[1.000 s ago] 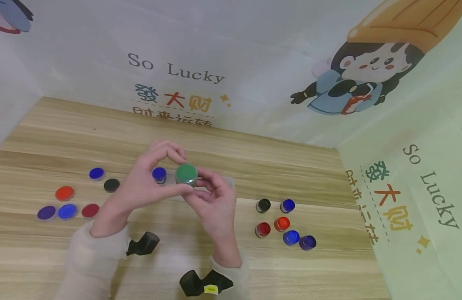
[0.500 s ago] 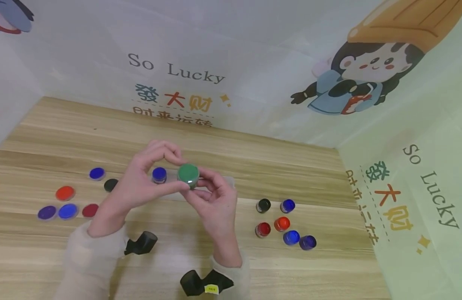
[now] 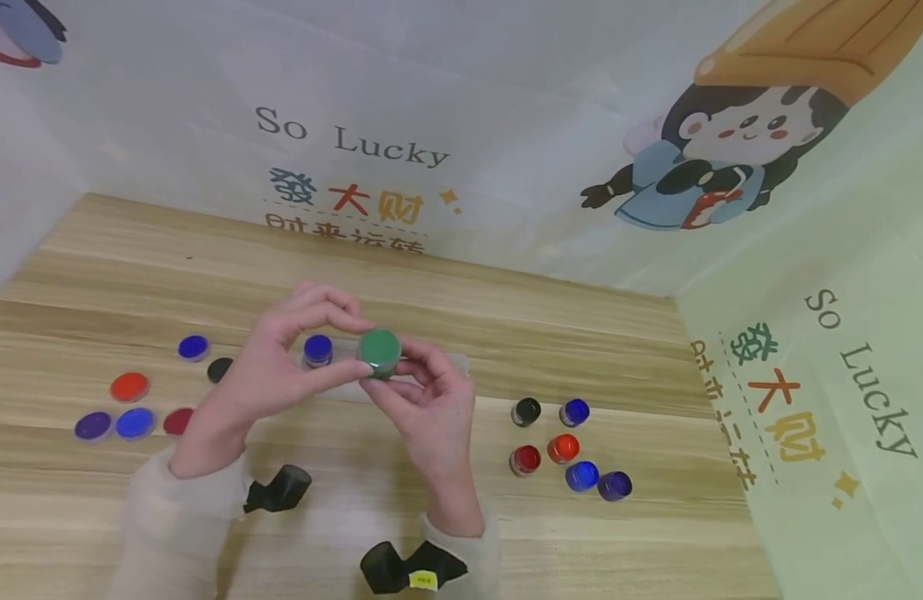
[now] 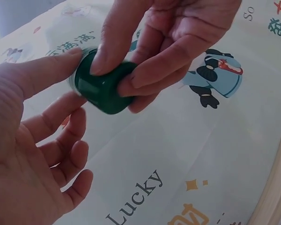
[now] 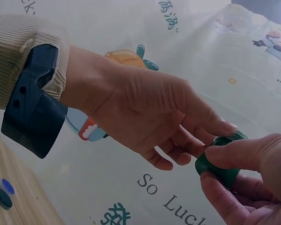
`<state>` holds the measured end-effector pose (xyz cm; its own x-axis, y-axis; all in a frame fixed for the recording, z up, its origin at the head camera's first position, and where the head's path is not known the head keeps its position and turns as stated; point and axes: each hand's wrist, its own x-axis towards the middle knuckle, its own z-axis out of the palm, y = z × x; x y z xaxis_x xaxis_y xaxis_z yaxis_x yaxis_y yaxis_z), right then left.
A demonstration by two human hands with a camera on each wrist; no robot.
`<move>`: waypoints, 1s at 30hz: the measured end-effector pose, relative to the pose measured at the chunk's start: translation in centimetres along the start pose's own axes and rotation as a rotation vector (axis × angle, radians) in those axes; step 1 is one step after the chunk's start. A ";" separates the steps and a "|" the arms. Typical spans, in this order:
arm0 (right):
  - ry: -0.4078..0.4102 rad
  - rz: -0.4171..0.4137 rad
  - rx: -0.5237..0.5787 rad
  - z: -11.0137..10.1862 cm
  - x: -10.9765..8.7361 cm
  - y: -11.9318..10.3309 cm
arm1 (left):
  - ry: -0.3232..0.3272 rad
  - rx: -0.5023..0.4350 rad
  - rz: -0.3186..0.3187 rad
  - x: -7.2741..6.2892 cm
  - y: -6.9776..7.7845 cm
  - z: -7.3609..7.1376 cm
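Note:
Both hands hold a small green paint jar [image 3: 379,350] in the air above the table. The thumb and index finger of my left hand [image 3: 277,367] pinch the rim of its lid from the left; its other fingers are loosely curled. From the right, my right hand [image 3: 435,408] grips the jar's body with thumb and fingers. In the left wrist view the glossy green jar [image 4: 105,89] lies tilted between the hands, slightly blurred. A blue-lidded jar [image 3: 318,350] stands behind my left hand on a clear plastic tray [image 3: 459,363].
Several coloured round lids lie at left, among them an orange-red lid [image 3: 129,387] and a purple lid [image 3: 92,426]. My left forearm partly covers a dark red lid [image 3: 178,421]. Several uncovered jars stand at right, including a black jar [image 3: 526,412] and an orange jar [image 3: 563,447].
The green jar has shifted slightly to the right. My left wrist has moved a little left, covering more of the black and dark red lids. My right hand has barely moved.

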<state>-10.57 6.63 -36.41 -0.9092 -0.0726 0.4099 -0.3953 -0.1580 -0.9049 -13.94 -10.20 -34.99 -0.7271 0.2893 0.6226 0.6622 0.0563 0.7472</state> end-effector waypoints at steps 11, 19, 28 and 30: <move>-0.018 0.007 0.000 0.0 -0.1 0.2 | -0.117 -0.005 0.043 0.3 -0.5 0.0; -0.001 0.043 0.021 0.3 -0.2 0.6 | 0.035 0.041 -0.045 0.2 0.2 1.4; 0.053 0.043 -0.031 -0.1 -0.4 1.1 | 0.138 0.130 -0.080 0.1 0.9 1.3; 0.071 0.048 -0.045 -0.4 -0.5 1.2 | 0.138 0.150 -0.083 0.0 0.7 0.9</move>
<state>-10.66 6.87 -37.79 -0.9337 -0.0088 0.3579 -0.3547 -0.1119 -0.9282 -13.25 -9.32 -34.67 -0.7915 0.1443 0.5939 0.6108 0.2195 0.7608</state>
